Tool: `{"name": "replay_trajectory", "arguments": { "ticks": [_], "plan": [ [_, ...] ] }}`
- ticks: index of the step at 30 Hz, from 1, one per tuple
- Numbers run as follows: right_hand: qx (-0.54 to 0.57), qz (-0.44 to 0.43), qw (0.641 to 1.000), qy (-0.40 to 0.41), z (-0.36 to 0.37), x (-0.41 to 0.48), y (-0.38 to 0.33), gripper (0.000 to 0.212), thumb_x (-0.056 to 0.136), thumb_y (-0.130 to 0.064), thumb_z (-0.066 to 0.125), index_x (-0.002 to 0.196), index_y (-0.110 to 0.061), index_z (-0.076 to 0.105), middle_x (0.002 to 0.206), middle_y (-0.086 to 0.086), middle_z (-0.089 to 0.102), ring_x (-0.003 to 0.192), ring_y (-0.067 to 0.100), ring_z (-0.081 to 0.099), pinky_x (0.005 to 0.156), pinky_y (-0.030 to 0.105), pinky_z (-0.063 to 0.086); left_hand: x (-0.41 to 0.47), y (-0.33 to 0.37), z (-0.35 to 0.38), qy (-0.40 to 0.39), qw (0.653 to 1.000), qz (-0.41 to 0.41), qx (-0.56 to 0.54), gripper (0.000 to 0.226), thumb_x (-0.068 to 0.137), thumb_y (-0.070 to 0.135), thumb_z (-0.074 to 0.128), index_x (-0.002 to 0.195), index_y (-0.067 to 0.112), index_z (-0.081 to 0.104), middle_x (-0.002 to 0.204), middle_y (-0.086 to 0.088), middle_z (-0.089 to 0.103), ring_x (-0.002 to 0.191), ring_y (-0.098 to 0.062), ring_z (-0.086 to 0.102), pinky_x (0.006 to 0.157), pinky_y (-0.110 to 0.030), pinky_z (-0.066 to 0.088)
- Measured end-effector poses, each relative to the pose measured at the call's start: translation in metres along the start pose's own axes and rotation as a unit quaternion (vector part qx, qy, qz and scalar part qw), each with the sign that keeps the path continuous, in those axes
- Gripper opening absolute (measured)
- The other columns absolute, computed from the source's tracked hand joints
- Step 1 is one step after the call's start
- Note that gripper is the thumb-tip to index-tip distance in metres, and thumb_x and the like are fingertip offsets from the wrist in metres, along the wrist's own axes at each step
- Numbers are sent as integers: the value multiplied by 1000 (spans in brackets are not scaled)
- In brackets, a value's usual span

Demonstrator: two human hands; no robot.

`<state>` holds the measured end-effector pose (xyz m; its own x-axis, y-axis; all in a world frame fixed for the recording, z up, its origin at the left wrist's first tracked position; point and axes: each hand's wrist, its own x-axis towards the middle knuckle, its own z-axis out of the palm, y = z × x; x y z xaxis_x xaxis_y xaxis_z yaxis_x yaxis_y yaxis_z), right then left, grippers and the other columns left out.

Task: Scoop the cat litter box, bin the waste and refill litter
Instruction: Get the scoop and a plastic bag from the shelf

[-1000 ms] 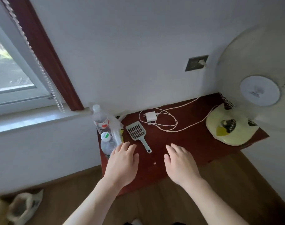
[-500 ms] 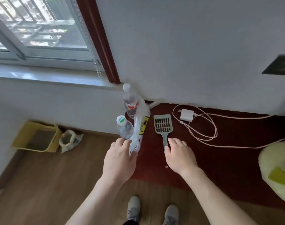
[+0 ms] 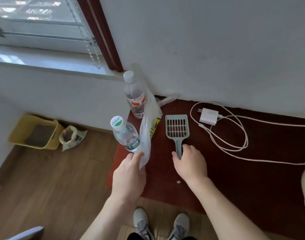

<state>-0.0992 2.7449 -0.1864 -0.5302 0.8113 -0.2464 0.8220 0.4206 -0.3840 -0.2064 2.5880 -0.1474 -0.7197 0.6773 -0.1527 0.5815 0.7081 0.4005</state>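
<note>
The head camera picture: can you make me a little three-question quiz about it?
1. True or false: the right hand touches the handle of the pale green slotted plastic scoop.
2. What does the left hand pinch? A) white charger B) clear plastic bag C) bottle cap
3. Fill in: the yellow plastic litter box sits on the wooden ____.

Key: 1 true; 2 B, the clear plastic bag; 3 floor.

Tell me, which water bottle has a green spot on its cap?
The nearer bottle, beside the left hand. The farther bottle by the wall has a plain white cap.
</note>
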Motion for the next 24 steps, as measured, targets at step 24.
{"name": "replay_trajectory", "arguments": {
  "ticks": [24],
  "plan": [
    [27,62,998,8,-34,-29,-17,25,92,-34,65,87,-9,65,83,1,61,76,22,60,62,28,38,16,10,-25,-34,996,6,-78,17,85,21,62,101,25,61,94,3,67,83,-21,61,72,-36,54]
  ]
}}
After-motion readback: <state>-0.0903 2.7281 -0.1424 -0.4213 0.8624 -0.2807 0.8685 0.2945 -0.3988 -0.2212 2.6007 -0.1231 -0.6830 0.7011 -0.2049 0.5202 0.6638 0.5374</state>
